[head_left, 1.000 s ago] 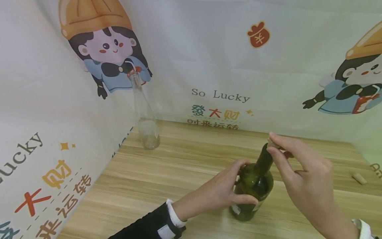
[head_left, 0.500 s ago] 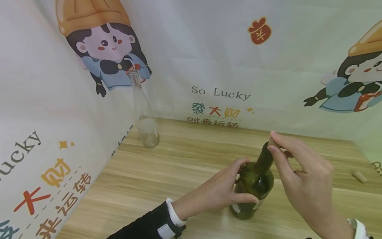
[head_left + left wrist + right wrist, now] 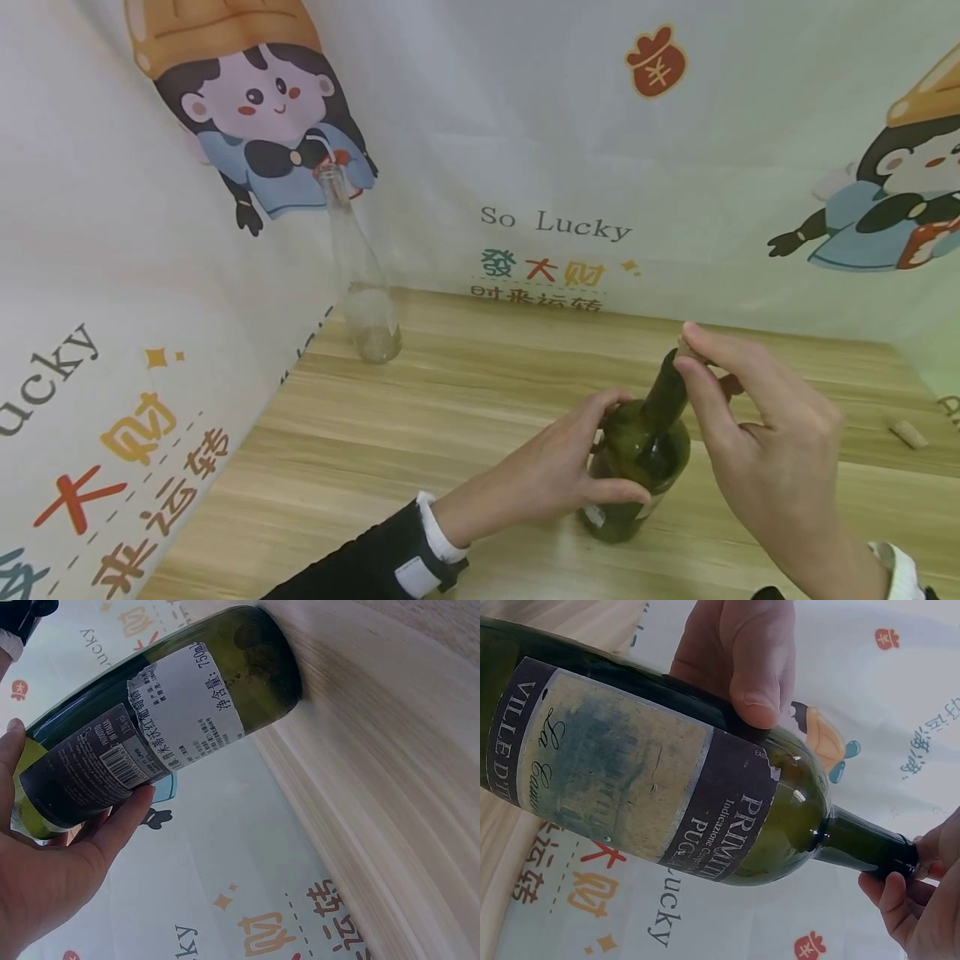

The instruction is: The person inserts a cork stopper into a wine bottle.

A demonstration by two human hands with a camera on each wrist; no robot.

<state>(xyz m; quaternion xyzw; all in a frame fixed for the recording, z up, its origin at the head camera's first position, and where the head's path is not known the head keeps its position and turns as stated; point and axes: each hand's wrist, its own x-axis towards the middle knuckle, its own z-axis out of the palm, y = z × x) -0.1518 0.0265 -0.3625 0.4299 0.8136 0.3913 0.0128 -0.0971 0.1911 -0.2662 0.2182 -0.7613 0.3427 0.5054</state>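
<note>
A green glass wine bottle [image 3: 643, 450] stands on the wooden table, tilted a little to the right in the head view. My left hand [image 3: 543, 462] grips its body, thumb along the near side. At the bottle's mouth, the thumb and index finger of my right hand [image 3: 780, 454] pinch a small cork [image 3: 690, 353], mostly hidden by the fingertips. The right wrist view shows the front label [image 3: 622, 765] and the right fingers around the top of the neck [image 3: 866, 841]. Facing the left wrist camera is the back label [image 3: 184, 709].
A clear glass bottle [image 3: 367, 312] stands at the back left of the table [image 3: 450, 375], near the corner of the printed cloth [image 3: 420, 150]. Another cork [image 3: 909, 434] lies on its side at the far right, beyond the right hand.
The head view has tipped slightly, so the scene sits a little higher in the picture. Both hands keep their holds on the bottle and the cork, with hardly any visible movement.
</note>
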